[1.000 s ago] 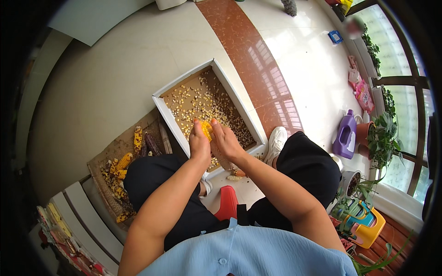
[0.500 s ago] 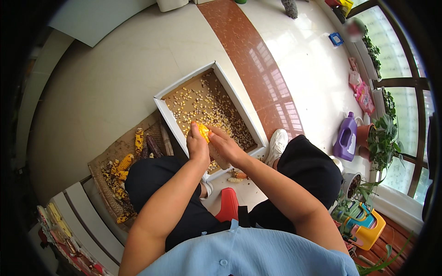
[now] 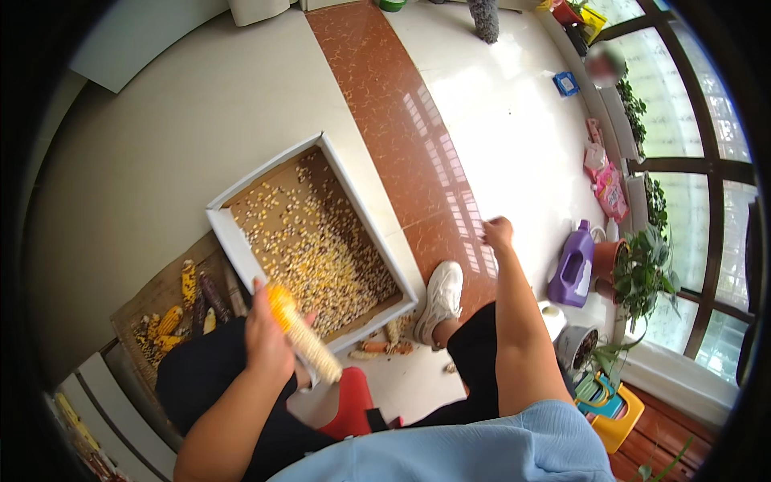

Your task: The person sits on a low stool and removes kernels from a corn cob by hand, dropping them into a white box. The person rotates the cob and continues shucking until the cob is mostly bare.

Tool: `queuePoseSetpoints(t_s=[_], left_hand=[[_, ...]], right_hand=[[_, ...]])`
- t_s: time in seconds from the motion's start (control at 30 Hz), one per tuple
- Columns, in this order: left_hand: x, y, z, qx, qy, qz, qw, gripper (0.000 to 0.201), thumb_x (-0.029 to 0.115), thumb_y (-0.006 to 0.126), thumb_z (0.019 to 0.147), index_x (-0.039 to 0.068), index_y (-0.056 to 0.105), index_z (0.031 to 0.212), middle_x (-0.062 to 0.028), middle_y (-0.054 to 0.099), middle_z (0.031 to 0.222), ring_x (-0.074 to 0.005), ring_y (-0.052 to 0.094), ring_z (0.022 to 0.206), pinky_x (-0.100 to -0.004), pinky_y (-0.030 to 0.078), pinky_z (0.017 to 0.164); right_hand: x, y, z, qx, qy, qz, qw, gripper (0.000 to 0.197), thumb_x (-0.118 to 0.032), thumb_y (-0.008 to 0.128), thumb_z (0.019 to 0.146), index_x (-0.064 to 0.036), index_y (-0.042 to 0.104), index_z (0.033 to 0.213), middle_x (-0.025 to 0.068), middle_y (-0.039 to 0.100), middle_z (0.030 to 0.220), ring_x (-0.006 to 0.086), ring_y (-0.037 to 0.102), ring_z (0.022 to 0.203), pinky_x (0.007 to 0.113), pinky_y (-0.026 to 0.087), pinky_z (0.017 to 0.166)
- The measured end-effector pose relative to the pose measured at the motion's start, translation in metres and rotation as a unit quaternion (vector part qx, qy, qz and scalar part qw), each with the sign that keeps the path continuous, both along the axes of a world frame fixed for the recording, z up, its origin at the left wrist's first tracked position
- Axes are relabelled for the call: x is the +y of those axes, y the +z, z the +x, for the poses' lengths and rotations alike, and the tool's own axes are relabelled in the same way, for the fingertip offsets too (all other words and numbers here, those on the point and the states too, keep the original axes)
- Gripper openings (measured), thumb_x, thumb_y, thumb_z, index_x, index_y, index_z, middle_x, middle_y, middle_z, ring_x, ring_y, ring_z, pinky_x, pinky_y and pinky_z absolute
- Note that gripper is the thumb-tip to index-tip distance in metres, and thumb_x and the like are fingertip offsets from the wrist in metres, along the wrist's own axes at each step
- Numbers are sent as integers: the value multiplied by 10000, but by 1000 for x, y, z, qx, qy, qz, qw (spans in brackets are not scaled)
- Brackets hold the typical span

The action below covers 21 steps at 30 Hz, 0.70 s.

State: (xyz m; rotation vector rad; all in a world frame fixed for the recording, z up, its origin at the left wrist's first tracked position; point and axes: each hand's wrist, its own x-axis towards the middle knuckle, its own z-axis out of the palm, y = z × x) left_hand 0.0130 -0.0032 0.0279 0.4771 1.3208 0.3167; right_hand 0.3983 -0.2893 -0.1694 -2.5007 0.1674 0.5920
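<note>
My left hand is closed round a corn cob above the near-left edge of a white cardboard box. Yellow kernels cover the cob's upper end, while its lower part is stripped pale. Loose yellow and dark kernels lie spread over the brown bottom of the box. Out to the right, over the reddish-brown floor strip, my right hand is held apart from the cob. Its fingers are curled in, and whatever they may hold is hidden.
A woven mat at the left bears several corn cobs. Stripped cobs lie on the floor by my white shoe. A red plastic piece is between my legs. A purple jug and potted plants line the right.
My right hand has come off the cob and swung out to the right. The left hand keeps the cob, now tilted with its bare end toward me. The whole view has shifted.
</note>
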Motion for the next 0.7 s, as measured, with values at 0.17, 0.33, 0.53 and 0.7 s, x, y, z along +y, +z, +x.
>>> queuePoseSetpoints(t_s=[0.17,0.33,0.53,0.7], left_hand=[[10,12,-8,90,-15,-20,996,518,580,411,893,88,519,1019,-36,507,862,-164,497,794,-429,478,785],[23,10,8,162,-14,-15,986,431,570,407,900,155,517,926,31,504,783,-92,478,718,-270,421,666],[26,-7,6,221,-21,-8,975,457,574,338,920,143,491,931,18,483,763,-106,469,719,-309,439,662],[27,0,17,183,-33,-38,982,461,581,361,909,146,511,925,17,501,767,-108,482,714,-304,451,647]], right_hand=[[-88,-50,63,-1,-210,78,975,156,-93,650,812,14,555,877,105,606,725,202,628,580,314,552,492],[-101,-117,89,-34,-133,49,989,218,-98,651,823,30,510,930,121,592,781,188,599,544,308,542,472],[-97,-152,96,-66,-107,18,992,136,-84,583,863,17,496,837,95,571,627,179,596,507,315,504,394],[-131,-156,96,-216,105,-206,949,141,-89,618,761,24,537,741,142,596,611,224,592,446,340,497,392]])
